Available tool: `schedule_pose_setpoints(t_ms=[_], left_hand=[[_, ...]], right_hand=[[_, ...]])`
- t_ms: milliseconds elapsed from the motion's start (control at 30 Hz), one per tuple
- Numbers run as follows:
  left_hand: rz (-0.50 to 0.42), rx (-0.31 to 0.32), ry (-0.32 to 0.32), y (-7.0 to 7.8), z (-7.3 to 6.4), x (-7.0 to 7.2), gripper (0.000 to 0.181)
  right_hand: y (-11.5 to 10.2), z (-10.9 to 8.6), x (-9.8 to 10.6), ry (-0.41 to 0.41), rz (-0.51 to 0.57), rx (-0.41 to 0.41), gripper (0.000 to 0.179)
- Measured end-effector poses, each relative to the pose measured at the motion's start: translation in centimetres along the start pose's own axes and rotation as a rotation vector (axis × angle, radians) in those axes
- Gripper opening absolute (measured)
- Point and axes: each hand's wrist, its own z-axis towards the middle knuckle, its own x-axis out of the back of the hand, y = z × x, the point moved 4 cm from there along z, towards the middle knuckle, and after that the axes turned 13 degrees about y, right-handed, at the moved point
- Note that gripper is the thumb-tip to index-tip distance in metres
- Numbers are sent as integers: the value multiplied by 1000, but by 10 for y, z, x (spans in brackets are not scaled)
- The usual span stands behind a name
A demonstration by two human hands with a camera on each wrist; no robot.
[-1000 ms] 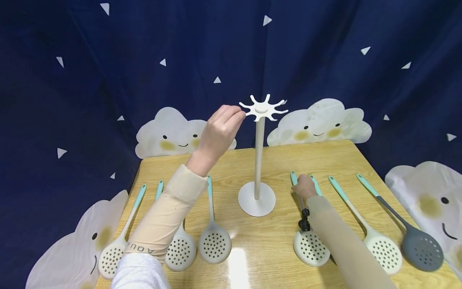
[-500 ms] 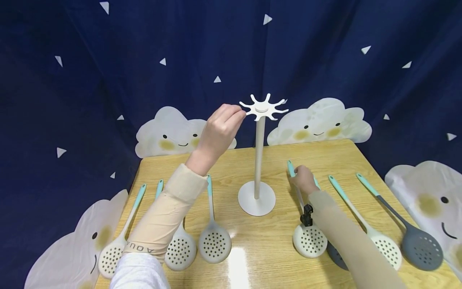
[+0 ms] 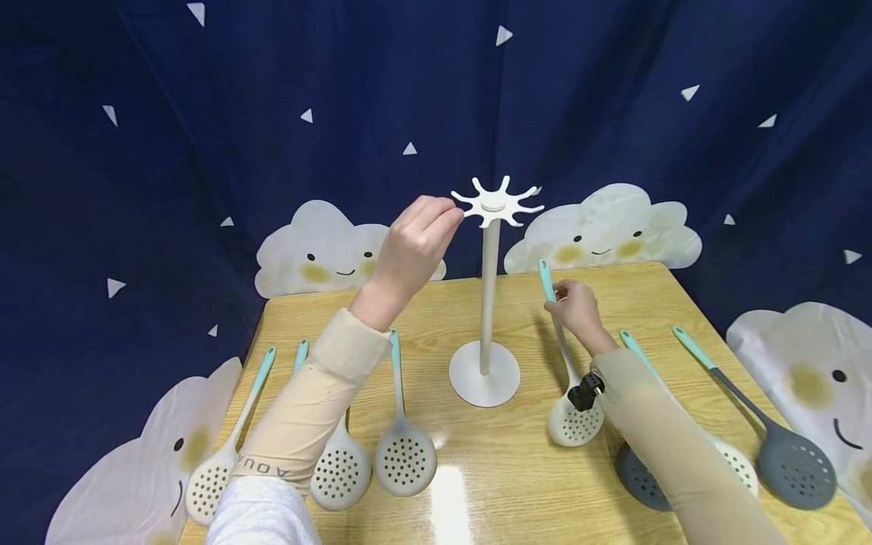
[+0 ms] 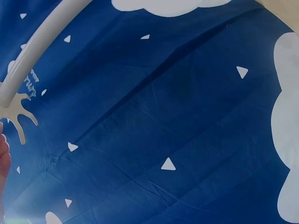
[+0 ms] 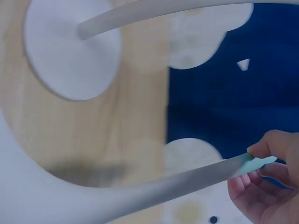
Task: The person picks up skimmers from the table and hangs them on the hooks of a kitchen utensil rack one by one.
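Note:
In the head view, my left hand (image 3: 417, 242) is raised beside the white stand (image 3: 489, 303). Its fingertips pinch the tip of one left-hand hook on the stand's star-shaped top (image 3: 493, 206). My right hand (image 3: 577, 309) holds a white skimmer (image 3: 576, 424) by its mint-green handle, right of the stand. The skimmer's handle end tilts up and away from the tabletop; whether its perforated head touches the wood I cannot tell. In the right wrist view, thumb and fingers pinch the green handle (image 5: 252, 164). The left wrist view catches only the edge of the left fingers (image 4: 3, 158).
Three white skimmers with green handles lie at left, including the nearest one (image 3: 405, 458); the left forearm partly covers the middle one. At right, the right forearm partly covers a dark grey skimmer (image 3: 640, 478) and a white one (image 3: 737, 463). Another grey skimmer (image 3: 797, 465) lies far right.
My right hand has moved up and away from me with the white skimmer, lifting its handle end and uncovering the grey skimmer's head. My left hand stays at the hook.

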Motion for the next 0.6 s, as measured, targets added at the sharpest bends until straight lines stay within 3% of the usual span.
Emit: schedule_pose_setpoints(t_ms=[267,433,600], left_hand=[[-9,12,6,0,0,0,13],[-17,20,8,0,0,0,13],[-17,21,5,0,0,0,13]], right_hand=[[-24,3,29,166,139,57,36],[-43,3,47,270,222,139,31],[-63,1,64,334,333,183,33]])
